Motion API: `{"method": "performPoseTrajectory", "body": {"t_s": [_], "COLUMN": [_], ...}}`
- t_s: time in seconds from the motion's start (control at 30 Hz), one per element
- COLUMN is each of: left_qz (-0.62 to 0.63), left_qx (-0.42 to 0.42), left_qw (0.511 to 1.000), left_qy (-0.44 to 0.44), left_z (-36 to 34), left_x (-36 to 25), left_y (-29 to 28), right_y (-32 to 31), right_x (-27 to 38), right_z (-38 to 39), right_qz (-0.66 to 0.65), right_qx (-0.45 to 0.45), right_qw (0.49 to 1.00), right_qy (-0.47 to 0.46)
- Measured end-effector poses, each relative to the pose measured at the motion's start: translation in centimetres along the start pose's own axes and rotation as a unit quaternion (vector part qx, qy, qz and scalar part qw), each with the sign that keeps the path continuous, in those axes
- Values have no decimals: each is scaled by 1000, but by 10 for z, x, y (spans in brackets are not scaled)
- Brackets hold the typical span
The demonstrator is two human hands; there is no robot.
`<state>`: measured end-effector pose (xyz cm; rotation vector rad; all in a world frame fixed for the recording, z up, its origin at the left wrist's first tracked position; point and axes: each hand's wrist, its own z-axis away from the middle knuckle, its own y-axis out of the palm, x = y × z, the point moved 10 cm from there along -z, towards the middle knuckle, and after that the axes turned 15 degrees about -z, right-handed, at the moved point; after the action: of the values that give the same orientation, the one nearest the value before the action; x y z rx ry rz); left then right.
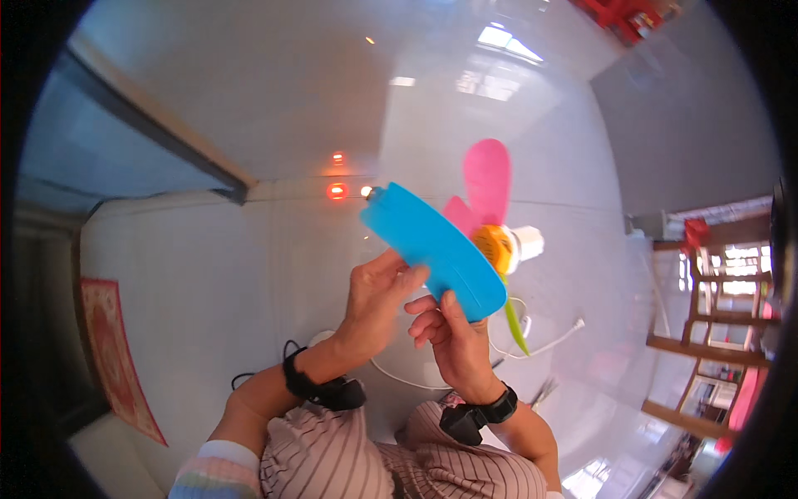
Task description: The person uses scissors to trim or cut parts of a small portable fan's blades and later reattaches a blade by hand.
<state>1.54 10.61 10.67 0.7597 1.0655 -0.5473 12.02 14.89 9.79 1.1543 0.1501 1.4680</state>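
Observation:
A long, flat, bright blue plastic piece with one rounded end (440,249) is held up in front of me at a slant. A small dark tip shows at its far left corner. My right hand (457,341) pinches its near lower edge, thumb on top. Against its left lower edge, my left hand (374,295) presses with thumb and fingers; the thumb is slightly blurred and some fingers are hidden behind. Just beyond, partly covered by the blue piece, is a fan with pink blades (487,179), a green blade (516,326), a yellow-orange hub (495,245) and a white body (527,243).
A white cord with a plug (578,324) curls over the glossy floor near my right hand. Beside my right wrist lies a thin metal tool (544,389). At the right stands a wooden rack (706,341); a red patterned mat (116,353) is at the left.

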Motion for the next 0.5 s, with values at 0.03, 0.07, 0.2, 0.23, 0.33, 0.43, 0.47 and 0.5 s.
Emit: {"method": "performPoseTrajectory", "body": {"t_s": [0.03,0.07,0.2,0.23,0.33,0.43,0.47,0.5], "left_qz": [3,-39,-118,-114,-185,-258,-256,-343], "left_qx": [17,78,264,259,207,164,166,139], "left_qw": [1000,996,957,956,958,952,952,929], "left_qy": [-1,33,-32,-77,-74,-22,-24,35], "left_z": [5,12,24,21,4,-21,-28,-36], "left_x": [-5,-16,9,24,40,43,43,30], "left_y": [10,28,56,47,20,8,12,16], "right_y": [7,15,0,-10,-41,-58,-63,-64], "right_x": [17,34,115,131,175,201,206,210], "right_z": [12,24,79,88,105,100,95,88], "right_qz": [14,30,126,139,158,229,281,329], "right_qx": [17,33,-38,-67,-142,-159,-164,-164], "right_qw": [999,997,969,961,944,927,913,898], "right_qy": [-33,-66,-209,-228,-252,-252,-248,-241]}}
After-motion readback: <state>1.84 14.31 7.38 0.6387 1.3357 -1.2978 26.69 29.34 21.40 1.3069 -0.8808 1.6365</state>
